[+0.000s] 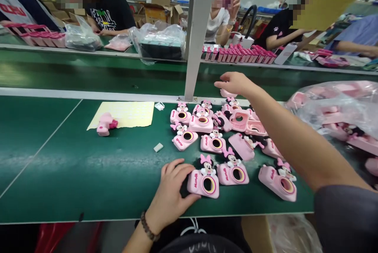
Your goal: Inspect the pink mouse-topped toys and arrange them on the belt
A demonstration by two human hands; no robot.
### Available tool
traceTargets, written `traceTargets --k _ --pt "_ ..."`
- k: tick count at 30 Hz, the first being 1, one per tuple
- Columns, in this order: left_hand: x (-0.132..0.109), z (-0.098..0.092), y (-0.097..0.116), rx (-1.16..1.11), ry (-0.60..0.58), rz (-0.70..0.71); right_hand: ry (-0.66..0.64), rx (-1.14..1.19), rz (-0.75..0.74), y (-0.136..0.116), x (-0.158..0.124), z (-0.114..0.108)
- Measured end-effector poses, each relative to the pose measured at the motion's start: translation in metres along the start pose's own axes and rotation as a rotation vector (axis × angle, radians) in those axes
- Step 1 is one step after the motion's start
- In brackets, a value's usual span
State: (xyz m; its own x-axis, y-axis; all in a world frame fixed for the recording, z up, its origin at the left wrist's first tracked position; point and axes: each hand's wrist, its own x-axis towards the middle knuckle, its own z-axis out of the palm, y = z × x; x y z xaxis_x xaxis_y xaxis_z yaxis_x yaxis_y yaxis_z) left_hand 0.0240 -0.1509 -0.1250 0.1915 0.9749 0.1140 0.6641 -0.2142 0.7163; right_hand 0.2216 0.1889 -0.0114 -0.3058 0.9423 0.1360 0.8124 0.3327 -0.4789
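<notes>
Now left hand (173,191) holds pink toy camera (204,183), right hand (233,83) hovers open

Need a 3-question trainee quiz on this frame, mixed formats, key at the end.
1. True or false: the left hand touches a pink toy camera near the front edge of the green table.
2. The right hand is: A) resting on the left hand; B) stretched out past the camera pile; C) under the table.
3. Fill in: the lone pink part at the left lies partly on a ____ sheet.
Key: 1 true; 2 B; 3 yellow.
</notes>
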Motion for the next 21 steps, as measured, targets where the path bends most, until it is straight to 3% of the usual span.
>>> traceTargets --k 4,7,9,11,13,17,21 --pt "-0.007 -0.031 0.017 0.001 0.204 0.033 -0.158 0.058 -0.259 -0.041 -0.073 -0.012" --pt "-0.007 -0.04 0.024 0.179 0.1 0.069 -0.3 0.162 -0.373 -0.066 -0.115 -0.001" --pt "-0.007 -0.036 0.02 0.227 -0.006 0.086 -0.348 0.203 -0.421 -0.083 -0.126 0.017" --pt "-0.012 -0.029 0.01 0.222 0.011 0.09 -0.369 0.221 -0.483 -0.105 -0.127 0.042" --pt "-0.022 -0.021 -0.002 0.181 0.116 0.048 -0.391 0.24 -0.533 -0.134 -0.123 0.073" --pt "-0.047 -0.013 -0.021 0.046 0.32 -0.15 -0.406 0.269 -0.519 -0.206 -0.122 0.145" --pt "-0.054 -0.015 -0.022 -0.019 0.291 -0.189 -0.368 0.242 -0.414 -0.273 -0.125 0.209"
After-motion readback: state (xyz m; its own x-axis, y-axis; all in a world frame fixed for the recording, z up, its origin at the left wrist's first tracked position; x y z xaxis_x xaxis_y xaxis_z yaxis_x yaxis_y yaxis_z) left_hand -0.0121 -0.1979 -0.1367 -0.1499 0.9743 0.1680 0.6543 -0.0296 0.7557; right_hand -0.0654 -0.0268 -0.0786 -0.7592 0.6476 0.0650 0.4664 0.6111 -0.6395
